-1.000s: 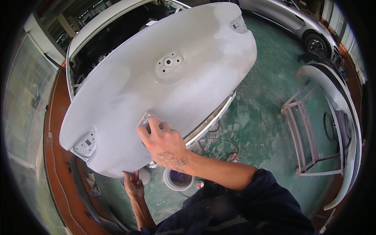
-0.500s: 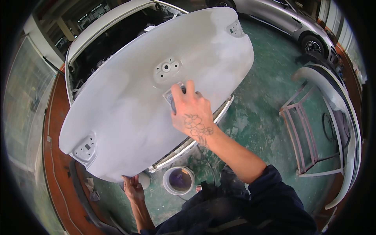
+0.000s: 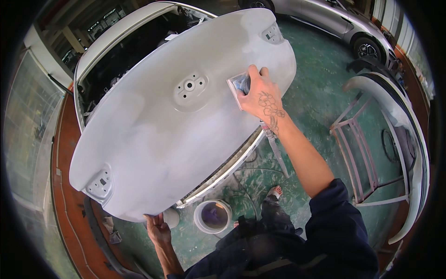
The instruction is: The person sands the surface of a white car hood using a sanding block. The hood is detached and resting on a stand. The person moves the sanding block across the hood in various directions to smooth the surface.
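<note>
A large car body panel (image 3: 144, 158), coated in patchy pale grey and white, lies tilted in front of me. It has a round-holed recess near its middle and smaller recesses at its ends. My right hand (image 3: 261, 96) is wrapped over a flat sanding block (image 3: 237, 89), whose face rests on the panel right of the middle recess. At the near left edge of the panel, my left hand (image 3: 159, 229) grips the rim with its fingers curled; the fingertips under the edge are hidden.
A white bucket (image 3: 198, 222) with murky liquid stands on the green floor below the panel. A metal frame stand (image 3: 343, 139) and a curved bumper (image 3: 419, 186) are on the right. A white car body (image 3: 104, 39) stands beyond the panel, and a silver car (image 3: 318, 17) at the far right.
My right hand and the sanding block have slid right and away from me, from beside the middle recess toward the panel's right end. My left hand has stayed at the near edge.
</note>
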The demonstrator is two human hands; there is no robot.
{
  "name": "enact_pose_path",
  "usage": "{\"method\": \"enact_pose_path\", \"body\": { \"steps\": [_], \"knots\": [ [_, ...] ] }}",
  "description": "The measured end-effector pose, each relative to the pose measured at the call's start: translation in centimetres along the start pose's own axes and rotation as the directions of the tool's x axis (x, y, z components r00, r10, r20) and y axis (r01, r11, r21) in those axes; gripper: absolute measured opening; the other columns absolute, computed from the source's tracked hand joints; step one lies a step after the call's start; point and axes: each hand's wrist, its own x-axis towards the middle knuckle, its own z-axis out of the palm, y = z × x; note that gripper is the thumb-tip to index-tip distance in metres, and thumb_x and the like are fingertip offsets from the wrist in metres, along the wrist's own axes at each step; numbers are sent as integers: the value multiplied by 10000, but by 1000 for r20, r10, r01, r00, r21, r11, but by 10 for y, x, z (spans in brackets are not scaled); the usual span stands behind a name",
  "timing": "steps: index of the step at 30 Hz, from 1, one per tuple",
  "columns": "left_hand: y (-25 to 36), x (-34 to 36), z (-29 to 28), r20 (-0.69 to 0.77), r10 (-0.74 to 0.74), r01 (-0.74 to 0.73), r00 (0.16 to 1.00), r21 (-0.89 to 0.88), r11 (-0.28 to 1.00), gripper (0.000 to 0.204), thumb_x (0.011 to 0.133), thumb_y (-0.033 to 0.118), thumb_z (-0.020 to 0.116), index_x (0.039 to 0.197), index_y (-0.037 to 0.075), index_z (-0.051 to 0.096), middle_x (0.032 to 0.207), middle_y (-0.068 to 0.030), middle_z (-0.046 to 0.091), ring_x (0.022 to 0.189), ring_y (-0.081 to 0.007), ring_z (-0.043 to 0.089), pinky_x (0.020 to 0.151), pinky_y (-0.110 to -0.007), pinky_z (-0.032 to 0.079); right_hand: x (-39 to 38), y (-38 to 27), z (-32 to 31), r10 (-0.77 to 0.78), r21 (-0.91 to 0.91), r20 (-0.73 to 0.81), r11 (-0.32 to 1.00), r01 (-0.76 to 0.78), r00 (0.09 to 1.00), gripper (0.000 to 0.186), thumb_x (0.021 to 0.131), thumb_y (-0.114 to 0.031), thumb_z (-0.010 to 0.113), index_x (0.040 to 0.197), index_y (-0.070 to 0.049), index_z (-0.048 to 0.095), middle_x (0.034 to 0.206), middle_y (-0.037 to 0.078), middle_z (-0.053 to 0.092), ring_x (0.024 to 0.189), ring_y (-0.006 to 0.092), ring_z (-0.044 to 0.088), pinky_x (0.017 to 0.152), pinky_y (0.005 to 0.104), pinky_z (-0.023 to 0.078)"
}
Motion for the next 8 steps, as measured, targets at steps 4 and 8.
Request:
{"method": "enact_pose_path", "body": {
  "steps": [4,8],
  "knots": [
    [-2,12,-14,35,-8,7,999,14,1000,416,1053,477,657,1301,142,657,1027,20,736,977,-151,740,483,-193,390,-14,5,-1,-19,13,1,1000,19,1000,454,828,-203,790,1176,-60,537,1085,222,573,847,472,692,744,527,583],
    [0,15,-25,57,8,-10,998,25,1000,439,1032,485,686,1305,143,659,1051,22,746,976,-153,744,472,-188,387,-75,-58,16,-176,107,98,980,165,980,487,825,-218,816,1203,-73,544,1140,249,564,874,442,723,768,520,619]
  ]
}}
